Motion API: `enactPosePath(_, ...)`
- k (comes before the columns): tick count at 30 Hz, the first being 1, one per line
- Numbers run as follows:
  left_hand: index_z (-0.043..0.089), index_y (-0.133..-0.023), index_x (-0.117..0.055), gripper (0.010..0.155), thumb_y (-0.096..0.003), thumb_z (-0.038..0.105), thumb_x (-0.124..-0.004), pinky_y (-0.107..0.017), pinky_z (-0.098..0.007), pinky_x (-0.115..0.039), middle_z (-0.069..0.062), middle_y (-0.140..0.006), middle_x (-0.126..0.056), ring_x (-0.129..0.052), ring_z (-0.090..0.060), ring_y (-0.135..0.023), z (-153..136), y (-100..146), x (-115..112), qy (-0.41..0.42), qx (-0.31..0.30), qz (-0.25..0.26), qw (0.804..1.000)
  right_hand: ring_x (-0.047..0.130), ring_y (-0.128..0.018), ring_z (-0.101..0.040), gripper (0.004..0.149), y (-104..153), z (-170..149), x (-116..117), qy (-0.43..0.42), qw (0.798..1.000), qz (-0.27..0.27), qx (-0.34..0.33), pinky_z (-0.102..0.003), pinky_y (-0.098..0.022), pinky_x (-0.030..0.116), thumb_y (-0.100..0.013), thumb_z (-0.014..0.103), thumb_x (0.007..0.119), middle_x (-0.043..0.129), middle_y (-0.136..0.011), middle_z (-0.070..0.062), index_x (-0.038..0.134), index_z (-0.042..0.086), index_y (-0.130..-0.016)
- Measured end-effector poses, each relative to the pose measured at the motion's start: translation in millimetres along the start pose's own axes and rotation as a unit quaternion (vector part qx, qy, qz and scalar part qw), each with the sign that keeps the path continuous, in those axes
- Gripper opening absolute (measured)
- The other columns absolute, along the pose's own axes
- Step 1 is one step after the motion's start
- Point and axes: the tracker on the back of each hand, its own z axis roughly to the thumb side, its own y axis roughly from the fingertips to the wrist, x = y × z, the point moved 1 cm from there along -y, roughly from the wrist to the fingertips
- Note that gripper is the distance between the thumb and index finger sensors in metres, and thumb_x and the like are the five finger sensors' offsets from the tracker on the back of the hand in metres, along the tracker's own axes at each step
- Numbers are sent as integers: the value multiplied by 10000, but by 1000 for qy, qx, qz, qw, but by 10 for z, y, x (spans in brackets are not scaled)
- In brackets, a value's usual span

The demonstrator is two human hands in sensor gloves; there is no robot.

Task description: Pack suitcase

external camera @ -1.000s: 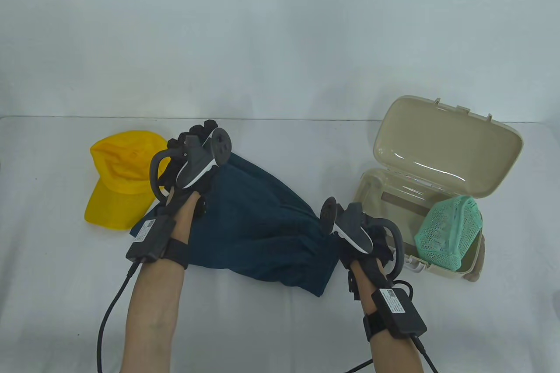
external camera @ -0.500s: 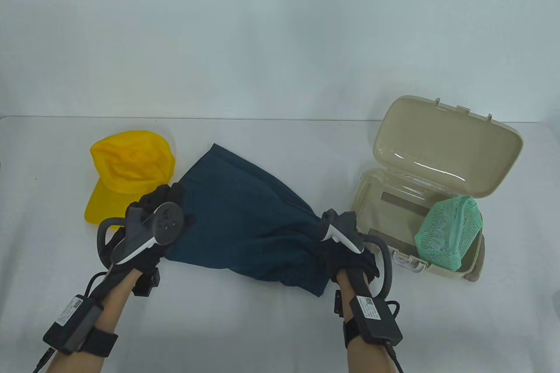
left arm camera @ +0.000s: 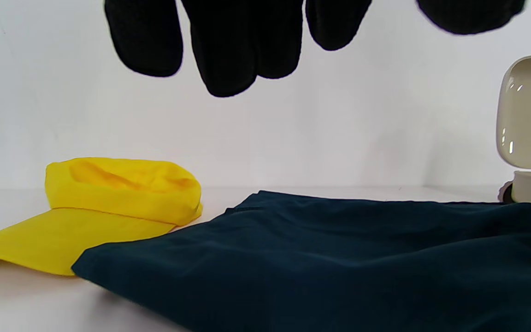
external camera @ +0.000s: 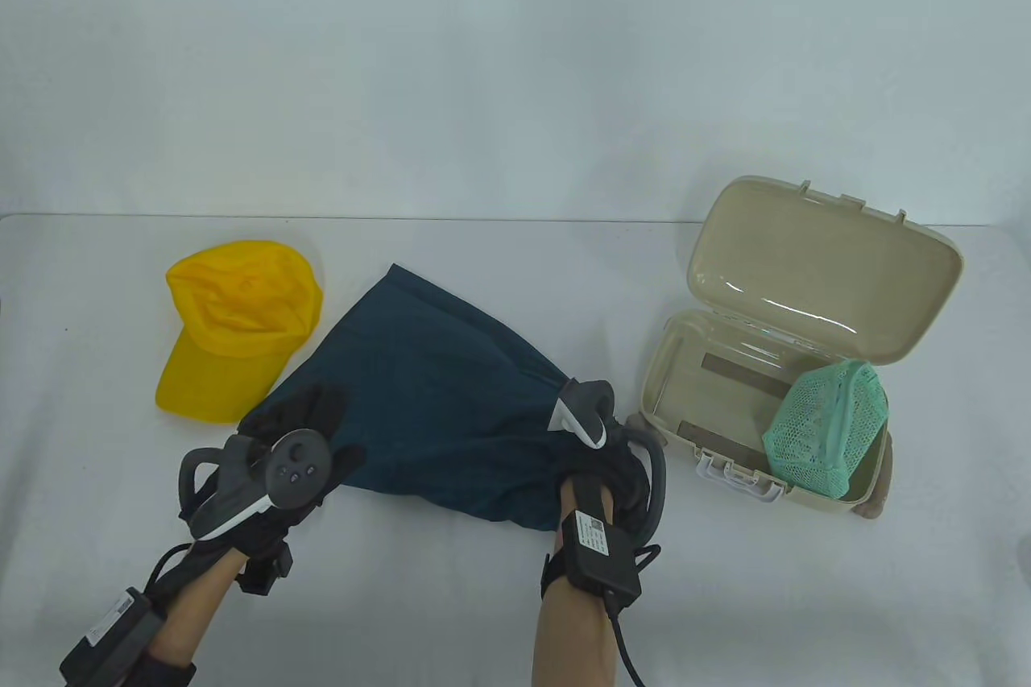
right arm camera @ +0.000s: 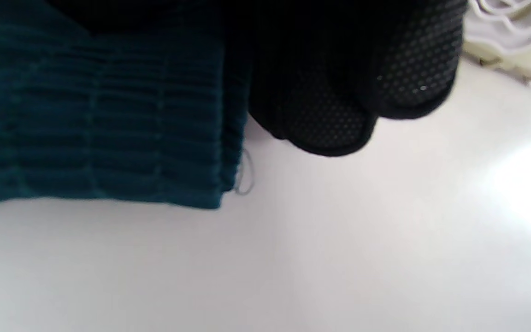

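Note:
A dark teal garment (external camera: 435, 389) lies spread in the middle of the table. My left hand (external camera: 318, 421) hovers over its near left corner with straight, spread fingers (left arm camera: 228, 50) and holds nothing. My right hand (external camera: 592, 461) grips the garment's right end. There, in the right wrist view, its curled fingers (right arm camera: 339, 106) bunch the ribbed elastic waistband (right arm camera: 109, 120). The beige suitcase (external camera: 668, 389) stands open at the right, lid (external camera: 821, 268) raised. A green mesh item (external camera: 830, 429) sits in its near right corner. A yellow cap (external camera: 233, 333) lies left of the garment.
The suitcase's white handle (external camera: 737, 473) points toward me, a short way right of my right hand. The cap's brim (left arm camera: 30, 249) touches the garment's left edge. A pale wall rises behind the white table (external camera: 483, 590).
My left hand drew back from the garment's far corner to its near left corner. My right hand slid left with the waistband end, away from the suitcase.

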Motion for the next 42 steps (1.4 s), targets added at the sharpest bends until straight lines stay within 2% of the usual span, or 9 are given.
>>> enactPosePath(2, 289, -1167, -398, 760, -508, 617, -589, -751, -587, -620, -82, -1212, -540, -705, -348, -1063, -12, 7, 12, 10, -1, 1, 1000, 1033, -535, -228, 816, 2, -26, 23, -31, 999, -6, 2, -389, -408, 895, -479, 618, 653, 945, -702, -119, 708, -79, -899)
enactPosePath(6, 293, -1165, -396, 757, -508, 618, -590, -751, -582, -624, -85, -1218, -520, -707, -345, -1062, -69, 15, -15, 40, 4, -8, 999, 1019, -502, -164, 721, 38, -99, 96, -83, 995, -63, 4, -356, -409, 892, -453, 614, 696, 937, -659, -42, 713, 30, -876)
enactPosePath(10, 288, -1165, -402, 759, -507, 616, -591, -749, -582, -625, -87, -1217, -520, -704, -345, -1063, -90, 2, -41, 31, 6, -12, 999, 1011, -504, -137, 668, 5, -287, 109, -192, 979, -59, -13, -353, -425, 887, -446, 554, 769, 938, -665, -23, 686, 58, -886)
enactPosePath(17, 283, -1168, -375, 770, -508, 618, -589, -753, -581, -619, -93, -1227, -480, -683, -348, -1073, -144, -3, -37, 49, 17, -11, 999, 1008, -464, -123, 585, 138, -467, -172, -244, 961, -88, -99, -347, -408, 886, -470, 503, 794, 956, -626, -18, 717, 85, -872)
enactPosePath(27, 282, -1166, -385, 767, -508, 616, -593, -752, -580, -622, -92, -1226, -482, -690, -347, -1069, -268, -21, -43, 47, 38, -9, 998, 1015, -446, -142, 557, 661, -685, -915, -148, 965, -169, -132, -360, -393, 886, -486, 474, 808, 972, -608, -37, 747, 73, -868)
enactPosePath(31, 280, -1166, -388, 766, -508, 614, -595, -751, -580, -623, -97, -1227, -482, -690, -350, -1069, -304, -29, -56, 50, 44, -14, 998, 1016, -454, -155, 565, 864, -656, -1235, -16, 973, -213, -84, -370, -395, 882, -487, 470, 812, 973, -615, -44, 748, 68, -878)
enactPosePath(34, 282, -1167, -387, 766, -508, 614, -596, -751, -582, -622, -98, -1226, -485, -691, -352, -1068, -313, -34, -62, 52, 46, -17, 997, 1017, -462, -161, 567, 973, -551, -1411, 85, 965, -245, -31, -376, -401, 880, -486, 468, 814, 973, -623, -47, 750, 71, -886)
enactPosePath(38, 282, -1167, -391, 765, -509, 613, -597, -749, -583, -624, -97, -1226, -488, -693, -352, -1067, -308, -30, -56, 51, 46, -20, 997, 1016, -467, -166, 566, 1073, -247, -1474, 149, 951, -271, -16, -378, -406, 878, -484, 471, 814, 975, -625, -41, 759, 80, -889)
enactPosePath(42, 279, -1167, -395, 765, -509, 611, -600, -748, -584, -624, -100, -1225, -492, -695, -355, -1066, -303, -31, -64, 48, 45, -24, 998, 1015, -443, -151, 565, 1160, 180, -1377, 156, 949, -267, -60, -368, -391, 879, -490, 485, 804, 979, -604, -32, 769, 83, -885)
